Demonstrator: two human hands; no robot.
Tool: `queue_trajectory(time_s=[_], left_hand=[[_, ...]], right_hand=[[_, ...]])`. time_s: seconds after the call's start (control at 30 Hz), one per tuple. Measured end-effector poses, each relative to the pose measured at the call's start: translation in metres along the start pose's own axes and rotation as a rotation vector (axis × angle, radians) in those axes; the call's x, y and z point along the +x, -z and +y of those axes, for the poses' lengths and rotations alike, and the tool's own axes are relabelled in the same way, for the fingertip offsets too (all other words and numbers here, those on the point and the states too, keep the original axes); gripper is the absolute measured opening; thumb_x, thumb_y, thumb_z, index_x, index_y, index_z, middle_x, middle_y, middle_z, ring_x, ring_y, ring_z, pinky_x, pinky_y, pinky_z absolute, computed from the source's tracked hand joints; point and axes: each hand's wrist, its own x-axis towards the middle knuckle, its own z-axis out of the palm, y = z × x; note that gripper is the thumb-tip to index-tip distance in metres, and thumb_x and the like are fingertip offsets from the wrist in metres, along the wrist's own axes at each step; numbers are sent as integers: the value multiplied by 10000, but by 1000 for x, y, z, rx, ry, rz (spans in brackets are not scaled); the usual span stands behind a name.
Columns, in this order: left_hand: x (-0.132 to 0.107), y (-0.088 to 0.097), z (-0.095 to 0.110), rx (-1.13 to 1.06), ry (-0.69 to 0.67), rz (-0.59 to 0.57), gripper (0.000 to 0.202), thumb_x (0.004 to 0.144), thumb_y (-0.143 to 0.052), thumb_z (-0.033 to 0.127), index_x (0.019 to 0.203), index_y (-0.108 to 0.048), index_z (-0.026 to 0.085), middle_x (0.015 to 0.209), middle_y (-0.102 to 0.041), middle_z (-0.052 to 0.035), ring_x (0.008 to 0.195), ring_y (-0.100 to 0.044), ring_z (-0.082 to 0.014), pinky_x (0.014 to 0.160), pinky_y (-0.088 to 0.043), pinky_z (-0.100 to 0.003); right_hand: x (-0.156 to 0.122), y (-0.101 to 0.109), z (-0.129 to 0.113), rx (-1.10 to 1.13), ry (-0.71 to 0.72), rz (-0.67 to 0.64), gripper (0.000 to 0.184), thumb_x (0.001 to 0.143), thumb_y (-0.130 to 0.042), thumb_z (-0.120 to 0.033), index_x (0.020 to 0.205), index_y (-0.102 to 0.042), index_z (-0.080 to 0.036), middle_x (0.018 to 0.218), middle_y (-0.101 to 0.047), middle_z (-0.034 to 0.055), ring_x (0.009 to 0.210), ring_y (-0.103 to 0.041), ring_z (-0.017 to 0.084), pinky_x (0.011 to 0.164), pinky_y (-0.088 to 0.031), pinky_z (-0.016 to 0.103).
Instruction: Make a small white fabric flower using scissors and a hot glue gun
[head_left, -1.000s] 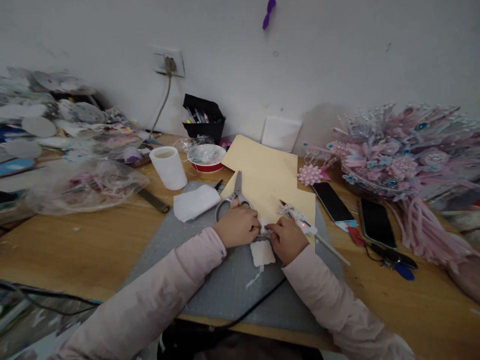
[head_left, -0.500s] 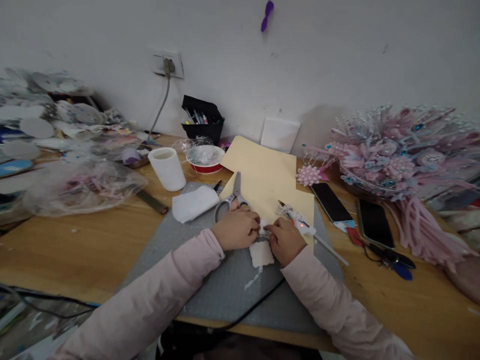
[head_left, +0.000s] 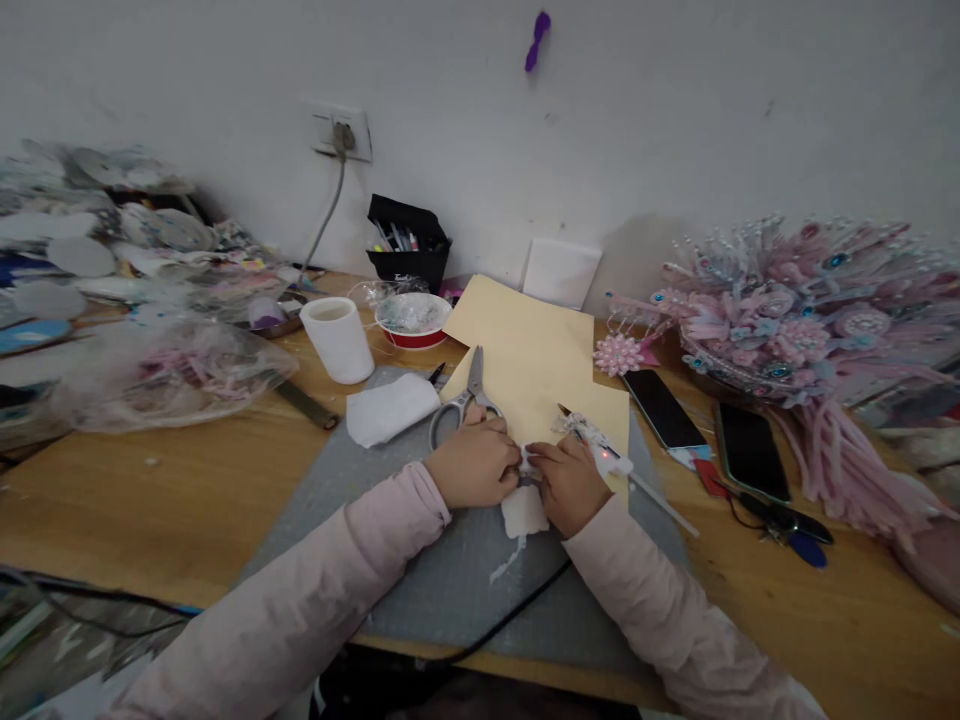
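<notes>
Between both hands [head_left: 474, 462] [head_left: 574, 482] is white material [head_left: 524, 460] (partly hidden).

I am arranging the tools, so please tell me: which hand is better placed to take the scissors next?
Probably the left hand: in view, it overlaps the near end of the scissors, while the right hand lies farther away.

Small white piece [head_left: 526, 465], partly hidden, near white square [head_left: 524, 514] on grey mat [head_left: 435, 590]

2 long pale pink sleeves [head_left: 300, 600], creased; bare hands [head_left: 474, 463]
</notes>
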Motion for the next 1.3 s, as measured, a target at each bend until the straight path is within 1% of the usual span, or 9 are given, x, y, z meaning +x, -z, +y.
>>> queue_trajectory(time_s=[0.13,0.3,0.43,0.63,0.83,1.1,1.3], left_hand=[[0,0,0,26,-28,9,187,718,-451,227,625,-600,165,622,-608,-57,754,-518,-199,750,-279,-428],[-1,1,0,14,-55,6,170,707,-472,229,621,-606,172,616,-621,-43,745,-513,-189,746,-277,-411],[-1,1,-1,-1,-55,9,166,710,-478,229,625,-612,179,634,-633,-31,757,-505,-184,755,-274,-399],[-1,1,-1,-22,-48,14,161,707,-485,216,616,-613,184,660,-644,-31,772,-498,-190,775,-271,-401],[-1,-1,-2,-13,-50,16,175,714,-473,225,649,-629,183,696,-652,-33,791,-500,-190,756,-268,-404],[-1,0,-1,-28,-45,-3,176,716,-479,223,692,-651,195,716,-652,-45,812,-488,-194,763,-268,-393],[-1,-1,-2,-19,-45,7,175,717,-478,236,661,-637,190,709,-648,-32,807,-495,-188,760,-261,-398]], right_hand=[[0,-1,1,-5,7,-7,318,743,-420,-67,947,-644,-164,1106,-606,25,909,-440,219,813,-277,364],[1,-1,1,1,9,-4,316,754,-412,-67,950,-644,-154,1100,-610,25,924,-440,220,826,-269,362],[2,0,2,8,12,-11,309,754,-420,-69,943,-649,-155,1078,-623,27,910,-446,216,817,-270,355],[1,0,3,23,12,19,318,735,-425,-56,932,-655,-154,1071,-628,26,902,-448,211,811,-272,359],[1,1,2,30,11,6,326,738,-423,-62,939,-659,-162,1071,-629,25,910,-447,216,812,-272,365],[1,-1,3,29,16,22,322,726,-434,-48,930,-659,-154,1070,-628,38,910,-453,212,821,-279,360],[1,-3,4,45,30,46,322,732,-423,-50,931,-662,-136,1058,-635,45,900,-454,215,827,-290,360]])
